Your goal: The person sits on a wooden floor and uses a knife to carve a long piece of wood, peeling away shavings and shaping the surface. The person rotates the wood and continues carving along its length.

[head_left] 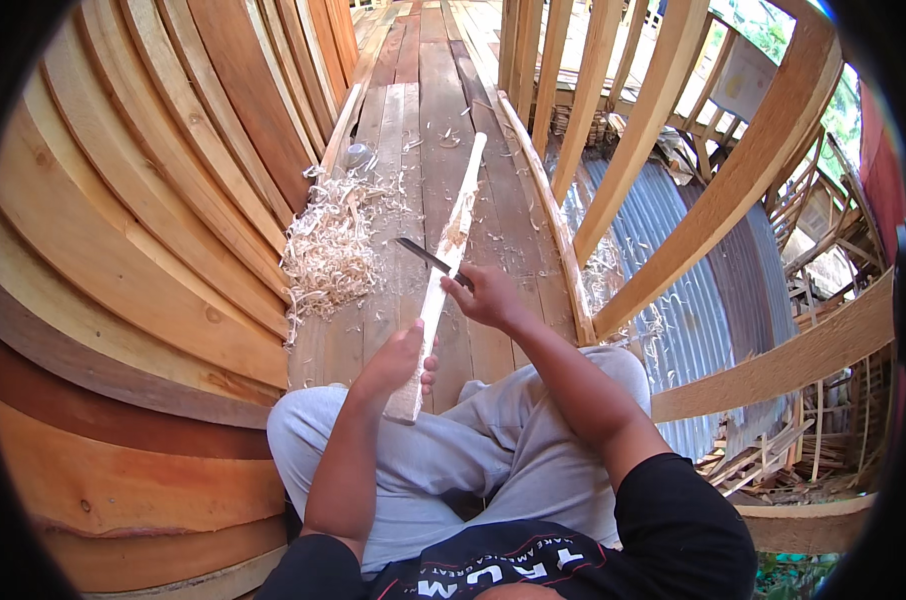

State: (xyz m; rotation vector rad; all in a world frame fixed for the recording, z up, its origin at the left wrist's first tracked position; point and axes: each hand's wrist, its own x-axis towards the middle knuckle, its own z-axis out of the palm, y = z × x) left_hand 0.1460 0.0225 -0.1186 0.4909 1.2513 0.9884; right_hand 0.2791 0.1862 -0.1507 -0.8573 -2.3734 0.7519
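A long pale piece of wood (pixel 435 308) slants up and away from my lap, its thick squared end near my legs and its slimmer, rounded end far out over the floor. My left hand (pixel 398 365) is wrapped round the thick part. In my right hand (pixel 488 297) is the handle of a knife (pixel 425 254), its dark blade lying across the wood and pointing to the left. The blade touches or nearly touches the wood; I cannot tell which. Just beyond the blade the wood's surface looks rough and brownish.
Curled wood shavings (pixel 328 255) lie heaped on the plank floor (pixel 443 110) at the left. A small round greyish object (pixel 358 153) sits behind them. Wooden boards (pixel 143 230) wall the left side; a slatted railing (pixel 613 190) runs along the right, above corrugated metal sheets (pixel 673 290).
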